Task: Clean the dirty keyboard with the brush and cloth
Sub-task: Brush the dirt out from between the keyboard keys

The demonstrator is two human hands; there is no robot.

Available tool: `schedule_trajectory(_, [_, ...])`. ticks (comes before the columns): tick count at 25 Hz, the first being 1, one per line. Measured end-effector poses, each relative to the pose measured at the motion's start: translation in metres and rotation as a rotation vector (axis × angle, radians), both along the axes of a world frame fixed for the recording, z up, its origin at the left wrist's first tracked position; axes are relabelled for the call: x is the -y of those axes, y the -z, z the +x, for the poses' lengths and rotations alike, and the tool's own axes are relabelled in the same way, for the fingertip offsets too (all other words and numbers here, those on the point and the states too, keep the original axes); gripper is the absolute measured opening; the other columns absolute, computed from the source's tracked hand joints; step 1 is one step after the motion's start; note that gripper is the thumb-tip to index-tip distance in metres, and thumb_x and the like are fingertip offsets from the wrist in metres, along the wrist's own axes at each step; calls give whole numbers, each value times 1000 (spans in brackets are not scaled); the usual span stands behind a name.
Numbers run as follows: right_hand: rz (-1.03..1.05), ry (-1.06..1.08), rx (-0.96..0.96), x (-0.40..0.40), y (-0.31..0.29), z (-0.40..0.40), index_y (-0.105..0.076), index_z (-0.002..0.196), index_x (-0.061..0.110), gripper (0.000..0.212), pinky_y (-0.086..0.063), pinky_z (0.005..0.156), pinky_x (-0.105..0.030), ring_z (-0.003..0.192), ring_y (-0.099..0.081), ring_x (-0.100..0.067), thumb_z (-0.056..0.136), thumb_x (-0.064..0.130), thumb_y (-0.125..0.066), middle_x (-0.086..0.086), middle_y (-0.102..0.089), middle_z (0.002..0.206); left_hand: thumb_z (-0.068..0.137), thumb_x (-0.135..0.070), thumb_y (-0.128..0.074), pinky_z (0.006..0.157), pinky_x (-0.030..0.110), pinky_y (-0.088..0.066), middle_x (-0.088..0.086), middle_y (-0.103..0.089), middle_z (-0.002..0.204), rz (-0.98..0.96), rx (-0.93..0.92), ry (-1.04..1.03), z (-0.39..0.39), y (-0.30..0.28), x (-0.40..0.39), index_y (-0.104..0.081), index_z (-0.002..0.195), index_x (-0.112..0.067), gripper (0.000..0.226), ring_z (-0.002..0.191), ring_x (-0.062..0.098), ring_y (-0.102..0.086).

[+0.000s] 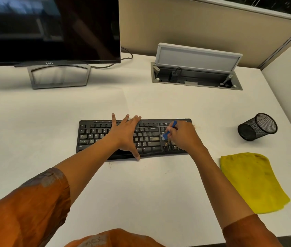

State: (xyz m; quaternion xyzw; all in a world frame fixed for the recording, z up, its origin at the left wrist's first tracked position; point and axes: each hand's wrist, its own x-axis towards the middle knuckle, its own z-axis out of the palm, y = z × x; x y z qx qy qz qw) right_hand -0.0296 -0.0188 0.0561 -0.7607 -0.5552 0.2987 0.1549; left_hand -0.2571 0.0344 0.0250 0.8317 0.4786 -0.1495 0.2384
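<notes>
- Firstly, the left hand (pixel 125 132) lies flat on the middle of the keyboard (pixel 94 134), with its fingers (pixel 113 118) straight and spread and holding nothing; if it presses hard, I think the keys under the palm can be pushed down, and if it lifts, the light board may slide on the smooth white tabletop (pixel 159 184).
- The keyboard is black hard plastic, long and flat, with many narrow gaps between the keys.
- The right hand (pixel 182 136) pinches the small blue brush (pixel 168 131) with curled fingers, and its pale bristles touch the keys on the right part of the board.
- Brown crumbs (pixel 167 143) lie there; a quick stroke can push them deeper into the gaps or scatter them on the tabletop.
- The yellow cloth (pixel 251 182), soft and fuzzy, lies folded and unused at the right, well apart from the board.
</notes>
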Motion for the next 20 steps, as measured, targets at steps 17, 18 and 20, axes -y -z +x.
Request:
schedule_trajectory(17, [49, -272, 60, -10, -30, 43, -77, 102, 21, 16, -58, 76, -36, 80, -70, -19, 98, 23, -61, -1, -75, 91, 47, -79, -86, 112, 69, 23, -3, 6, 173, 0, -8, 1, 1, 0, -1, 15, 162, -25, 162, 158, 24, 14])
schedule_trajectory(18, [47, -290, 29, -10, -28, 41, -77, 103, 22, 17, -58, 74, -36, 79, -70, -19, 98, 24, -62, 1, -75, 90, 47, -79, -86, 111, 68, 23, -3, 6, 173, 0, -8, 0, 1, 0, -1, 15, 162, -25, 162, 158, 24, 14])
schedule_trajectory(20, [21, -292, 1, -8, -27, 44, -77, 103, 20, 16, -57, 67, -30, 79, -71, -16, 98, 22, -62, 1, -74, 87, 47, -79, -86, 111, 68, 23, -3, 6, 173, 2, -11, -2, 1, 0, 0, 15, 162, -25, 162, 158, 24, 14])
